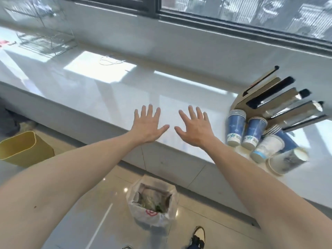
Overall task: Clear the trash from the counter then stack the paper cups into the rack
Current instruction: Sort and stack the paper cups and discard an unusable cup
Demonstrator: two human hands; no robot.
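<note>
Paper cups [255,135] toppled, right of 2 spread, empty hands [171,128]

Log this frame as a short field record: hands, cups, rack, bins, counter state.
left hand: open, fingers spread, flat over the counter edge, holding nothing
right hand: open, fingers spread, holding nothing
counter: white, glossy; bare in front of the hands
paper cups: blue and white, lying on their sides in nested groups, right of the right hand
cup rack: slotted holder behind the cups, no cups seen in it
lined bin: on the floor below, trash inside
yellow bin: on the floor at left
</note>
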